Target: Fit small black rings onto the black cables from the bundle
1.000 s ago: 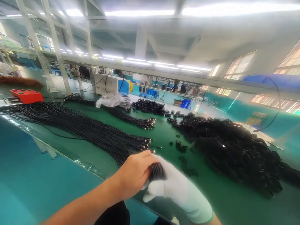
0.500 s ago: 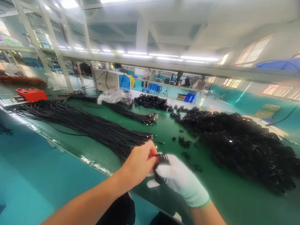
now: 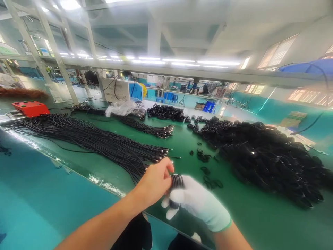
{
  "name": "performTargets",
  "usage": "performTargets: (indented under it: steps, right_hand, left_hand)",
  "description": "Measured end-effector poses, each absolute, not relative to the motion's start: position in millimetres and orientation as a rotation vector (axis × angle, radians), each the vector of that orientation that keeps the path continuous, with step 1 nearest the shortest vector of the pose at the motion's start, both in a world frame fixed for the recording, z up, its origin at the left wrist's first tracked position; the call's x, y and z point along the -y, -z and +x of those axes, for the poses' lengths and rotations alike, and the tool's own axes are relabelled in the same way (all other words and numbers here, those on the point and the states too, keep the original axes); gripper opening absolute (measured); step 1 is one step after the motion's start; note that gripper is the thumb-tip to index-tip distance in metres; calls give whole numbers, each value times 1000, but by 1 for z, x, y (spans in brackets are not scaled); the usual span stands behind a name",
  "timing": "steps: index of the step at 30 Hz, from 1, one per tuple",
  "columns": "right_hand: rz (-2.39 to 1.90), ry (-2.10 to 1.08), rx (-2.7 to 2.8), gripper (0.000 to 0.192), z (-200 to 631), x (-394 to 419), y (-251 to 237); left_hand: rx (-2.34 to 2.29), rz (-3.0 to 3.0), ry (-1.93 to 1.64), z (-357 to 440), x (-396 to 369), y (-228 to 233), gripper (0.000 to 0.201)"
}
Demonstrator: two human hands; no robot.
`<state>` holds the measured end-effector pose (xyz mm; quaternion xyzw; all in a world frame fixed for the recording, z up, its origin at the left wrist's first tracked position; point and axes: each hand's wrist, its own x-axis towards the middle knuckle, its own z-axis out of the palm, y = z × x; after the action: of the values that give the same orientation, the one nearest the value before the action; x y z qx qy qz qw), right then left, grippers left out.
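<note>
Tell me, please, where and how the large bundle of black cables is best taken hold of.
I'd grip the large bundle of black cables just behind its metal tips, coming from above and closing across it: the cables lie side by side on the green table. The bare left hand is nearest those tips; the gloved right hand holds black loops.

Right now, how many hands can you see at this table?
2: the bare left hand, at one end of the black rings, and the white-gloved right hand, around them. Others may be hidden.
</note>
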<state>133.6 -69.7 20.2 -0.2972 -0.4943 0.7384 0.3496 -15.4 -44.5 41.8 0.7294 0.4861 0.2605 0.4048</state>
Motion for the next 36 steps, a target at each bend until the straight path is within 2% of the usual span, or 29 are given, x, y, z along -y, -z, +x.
performTargets:
  steps: [5, 7, 11, 15, 17, 20, 24, 30, 36]
  right_hand:
    - [-864, -1847, 1309, 18, 132, 73, -23]
    - [-875, -1829, 1278, 18, 133, 74, -21]
    - [-718, -1860, 1056, 32, 135, 73, -9]
    - [-602, -1831, 960, 22, 135, 70, -5]
    - [-541, -1828, 1015, 16, 135, 69, -6]
    - [-509, -1923, 1047, 24, 138, 68, -6]
    - [-592, -2033, 1020, 35, 142, 69, -2]
    - [-764, -2009, 1063, 28, 136, 68, -5]
    - [-795, -2022, 1083, 22, 141, 54, 6]
  left_hand:
    - [-1197, 2266, -748, -12, 41, -44, 23]
    - [-1179, 2282, -739, -12, 39, -44, 25]
    - [-1192, 2164, -713, -18, 41, -44, 23]
    - [-1114, 2285, -659, -21, 59, -32, 10]
    - [-1095, 2391, -647, -22, 65, -26, 16]
    - [-1084, 2287, -615, -27, 62, -28, 8]
    - [-1120, 2038, -728, -31, 43, -40, 29]
    - [-1015, 2251, -801, -14, 34, -32, 32]
    - [-1030, 2191, -882, -8, 29, -17, 39]
